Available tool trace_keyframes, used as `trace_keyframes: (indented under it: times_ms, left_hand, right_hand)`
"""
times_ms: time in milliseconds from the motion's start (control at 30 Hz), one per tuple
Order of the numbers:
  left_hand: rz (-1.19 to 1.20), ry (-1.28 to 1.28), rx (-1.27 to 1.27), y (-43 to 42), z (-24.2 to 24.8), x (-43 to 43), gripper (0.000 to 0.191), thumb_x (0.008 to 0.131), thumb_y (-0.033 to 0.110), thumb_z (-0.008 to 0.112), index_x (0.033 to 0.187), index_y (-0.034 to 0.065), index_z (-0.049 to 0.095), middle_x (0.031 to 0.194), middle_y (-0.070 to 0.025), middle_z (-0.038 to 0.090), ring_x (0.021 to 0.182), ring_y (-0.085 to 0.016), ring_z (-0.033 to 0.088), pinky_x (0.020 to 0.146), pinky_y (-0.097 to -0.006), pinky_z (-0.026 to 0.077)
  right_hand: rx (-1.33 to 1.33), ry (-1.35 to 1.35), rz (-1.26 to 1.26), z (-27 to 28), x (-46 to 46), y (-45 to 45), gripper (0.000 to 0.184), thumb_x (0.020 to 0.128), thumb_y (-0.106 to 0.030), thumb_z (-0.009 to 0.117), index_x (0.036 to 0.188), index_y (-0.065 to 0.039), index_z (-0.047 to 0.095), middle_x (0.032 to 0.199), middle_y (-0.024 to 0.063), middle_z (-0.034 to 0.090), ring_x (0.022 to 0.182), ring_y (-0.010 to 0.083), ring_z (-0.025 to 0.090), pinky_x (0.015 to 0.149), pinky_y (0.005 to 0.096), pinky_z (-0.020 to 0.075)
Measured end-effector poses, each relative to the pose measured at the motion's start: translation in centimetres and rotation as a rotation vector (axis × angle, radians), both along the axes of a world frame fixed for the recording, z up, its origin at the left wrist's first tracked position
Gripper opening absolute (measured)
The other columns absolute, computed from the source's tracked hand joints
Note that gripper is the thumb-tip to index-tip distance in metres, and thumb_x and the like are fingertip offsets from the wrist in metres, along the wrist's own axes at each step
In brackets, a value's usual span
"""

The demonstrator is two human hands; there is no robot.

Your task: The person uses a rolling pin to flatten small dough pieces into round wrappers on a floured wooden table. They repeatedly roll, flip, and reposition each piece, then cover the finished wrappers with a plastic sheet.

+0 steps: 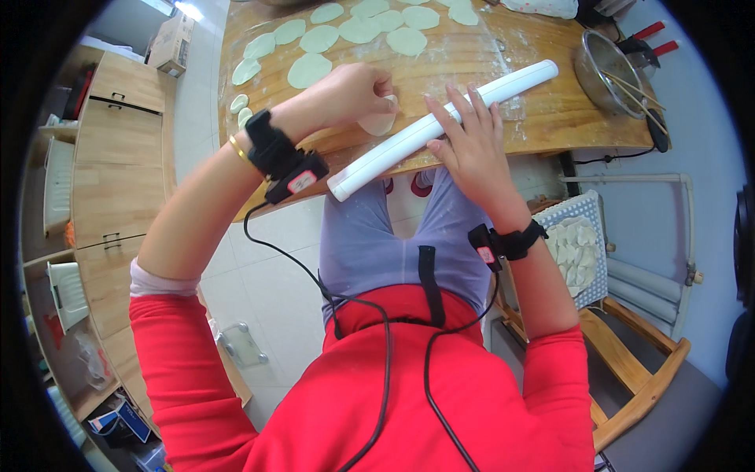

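My left hand [360, 94] pinches the edge of a thin piece of dough [378, 123] between thumb and fingers, just left of a white rolling pin [407, 141]. Flat on the pin's upper half lies my right hand [472, 130], fingers spread and not wrapped round it. The pin slants across the near edge of the floured wooden table [548, 118]. Several round pale-green dough wrappers [319, 39] are spread over the table's far left part, and smaller dough pieces [239, 104] lie by its left edge.
A metal bowl [610, 74] with chopsticks [634, 91] stands at the table's right end. On a wooden chair [625, 354] at the right sits a checked tray [596, 236] holding several dumplings [571, 253]. Wooden cabinets [118, 177] line the left side. Black cables hang from both wrist devices.
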State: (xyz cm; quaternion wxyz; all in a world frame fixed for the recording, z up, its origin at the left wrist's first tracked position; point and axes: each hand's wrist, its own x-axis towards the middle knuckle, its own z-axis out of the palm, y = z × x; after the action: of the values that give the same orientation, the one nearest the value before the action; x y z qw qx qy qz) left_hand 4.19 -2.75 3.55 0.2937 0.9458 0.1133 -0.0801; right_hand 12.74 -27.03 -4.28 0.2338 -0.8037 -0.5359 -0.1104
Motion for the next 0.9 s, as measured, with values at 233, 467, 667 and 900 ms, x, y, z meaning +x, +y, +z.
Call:
trace_keyframes:
  times_ms: [233,467,667,900]
  left_hand:
    - [0.534,-0.037,-0.515,-0.5,-0.8,-1.8,0.029,0.092,0.027,0.079,0.097,0.0022,0.064,0.077,-0.0074,0.069,0.065,-0.012,0.067,0.056,-0.0258,0.051]
    - [0.358,0.116,0.048,1.6,-0.1,-4.0,0.045,0.093,0.048,0.073,0.091,0.0034,0.073,0.073,-0.0094,0.068,0.068,-0.019,0.064,0.066,-0.0348,0.052]
    - [0.132,-0.209,0.018,3.7,-1.6,-1.8,0.029,0.096,0.027,0.07,0.107,0.0,0.069,0.101,-0.0182,0.071,0.092,-0.031,0.069,0.084,-0.0402,0.055]
    - [0.07,-0.203,0.084,1.9,-3.7,-1.4,0.035,0.09,0.025,0.075,0.11,-0.0008,0.063,0.112,-0.0227,0.062,0.106,-0.038,0.062,0.092,-0.0416,0.051]
  right_hand:
    - [-0.007,-0.005,-0.003,0.3,-0.1,0.0,0.056,0.102,-0.045,0.057,0.154,-0.028,0.049,0.157,0.0102,0.044,0.15,0.0379,0.033,0.12,0.0654,0.02]
    - [-0.244,-0.284,-0.02,2.1,2.5,8.0,0.048,0.105,-0.038,0.05,0.15,-0.022,0.053,0.155,0.0141,0.05,0.149,0.0383,0.037,0.119,0.0653,0.025]
    - [-0.123,-0.304,-0.059,0.5,4.9,15.6,0.053,0.107,-0.041,0.044,0.156,-0.023,0.045,0.161,0.0165,0.043,0.15,0.0409,0.036,0.119,0.0651,0.0255]
    - [-0.003,-0.095,0.021,0.7,1.3,4.7,0.061,0.102,-0.05,0.053,0.158,-0.027,0.044,0.161,0.0157,0.041,0.151,0.0396,0.033,0.12,0.0663,0.0204]
